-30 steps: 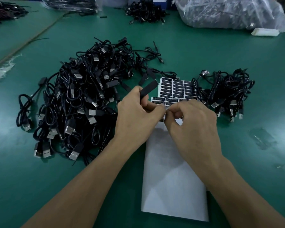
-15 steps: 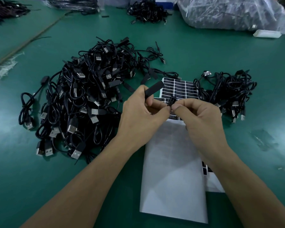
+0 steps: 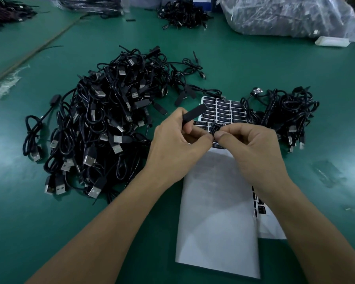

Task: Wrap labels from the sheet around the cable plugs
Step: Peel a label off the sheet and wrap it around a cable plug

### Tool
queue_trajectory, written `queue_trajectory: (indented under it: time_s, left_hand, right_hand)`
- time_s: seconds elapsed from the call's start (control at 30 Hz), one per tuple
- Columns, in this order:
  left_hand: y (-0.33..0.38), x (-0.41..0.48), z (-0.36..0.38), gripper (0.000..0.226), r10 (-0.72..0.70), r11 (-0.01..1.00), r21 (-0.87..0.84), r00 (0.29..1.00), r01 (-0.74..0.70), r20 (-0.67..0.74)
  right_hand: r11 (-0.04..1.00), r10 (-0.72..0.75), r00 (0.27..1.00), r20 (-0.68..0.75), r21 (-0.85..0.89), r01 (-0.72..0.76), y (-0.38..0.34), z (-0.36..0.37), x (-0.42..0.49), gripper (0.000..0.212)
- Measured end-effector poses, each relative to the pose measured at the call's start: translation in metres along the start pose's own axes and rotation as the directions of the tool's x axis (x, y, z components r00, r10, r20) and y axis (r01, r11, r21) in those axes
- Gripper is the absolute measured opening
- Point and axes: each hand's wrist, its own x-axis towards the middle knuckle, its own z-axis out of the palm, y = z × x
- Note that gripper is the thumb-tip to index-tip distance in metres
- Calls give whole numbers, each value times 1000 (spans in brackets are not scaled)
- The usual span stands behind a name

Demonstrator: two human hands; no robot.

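Both hands are up over the green table (image 3: 39,232). The left hand (image 3: 176,146) is curled tight round a black plug (image 3: 195,114), whose end pokes up and to the right out of the fist. The right hand (image 3: 252,148) pinches a small black label (image 3: 215,129) between thumb and forefinger, right against the left fingertips; whether it's touching the plug yet, hard to say. The label sheet (image 3: 223,110) lies just behind the hands, between the big cable heap (image 3: 103,124) and a smaller bundle (image 3: 283,111).
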Motion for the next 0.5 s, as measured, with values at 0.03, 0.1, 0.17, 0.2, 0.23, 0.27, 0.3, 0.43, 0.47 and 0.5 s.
queue_trajectory:
  time_s: [0.03,0.1,0.17,0.2,0.23,0.27,0.3,0.43,0.47,0.5]
  left_hand:
    - [-1,0,0,38,3,1000,3,1000,-3,-11]
    - [-2,-1,1,37,10,999,32,999,-9,-36]
    - [-3,0,2,31,-4,1000,6,999,4,-40]
    - [-4,0,2,28,-13,1000,-8,999,12,-41]
    - [-5,1,2,29,-15,1000,6,999,15,-37]
    - [-5,1,2,30,-11,999,44,1000,12,-21]
    - [-6,1,3,31,4,995,97,1000,-3,-3]
    - [-8,0,1,39,110,956,267,993,-119,47]
    - [-7,0,1,39,128,954,267,991,-137,49]
    - [-6,0,0,39,141,953,262,989,-150,52]
  right_hand:
    - [1000,0,1000,-2,-1,0,0,1,0,22]
    - [1000,-4,999,-37,10,5,1,1,-1,20]
    - [999,-2,994,-106,52,8,2,0,0,18]
    - [996,3,990,-139,86,9,1,-1,0,16]
    - [991,13,986,-166,131,9,1,-2,1,13]
    - [984,27,983,-179,179,5,1,-3,1,10]
    - [976,40,983,-178,219,0,0,-3,0,10]
    - [962,-1,993,-118,272,33,-2,1,-2,33]
    - [963,-17,993,-114,267,47,-3,1,-2,37]
    - [965,-24,993,-117,257,54,-3,1,-2,40]
